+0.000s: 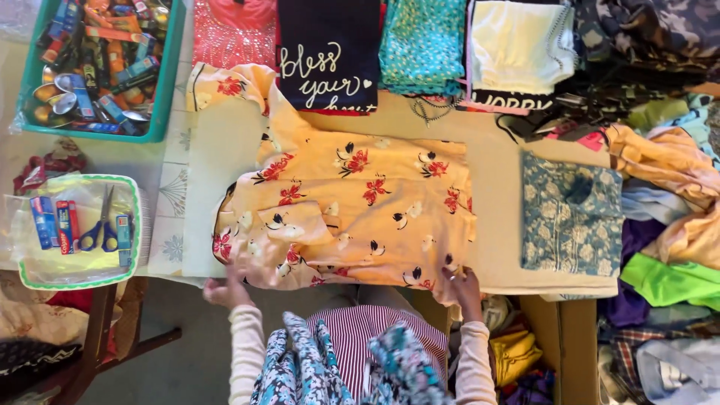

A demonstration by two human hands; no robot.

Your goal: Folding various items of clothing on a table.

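one peach shirt with red and black flowers, laid flat and partly folded on the pale table top, its collar end turned toward the far left corner and its lower hem at the near edge. left hand at the near left corner of the shirt, fingers curled at the hem; whether it pinches the cloth cannot be told. right hand at the near right corner, fingertips pressed on the hem, fingers loosely bent, no firm grasp visible. just right of the shirt, apart from it, one folded blue patterned garment. along the far edge, a row of folded clothes: pink, a dark top with white lettering, teal, and cream. at right, a loose heap of mixed clothes. far left, a teal basket of small packets; nearer, a green-rimmed tray holding blue-handled scissors and small boxes.
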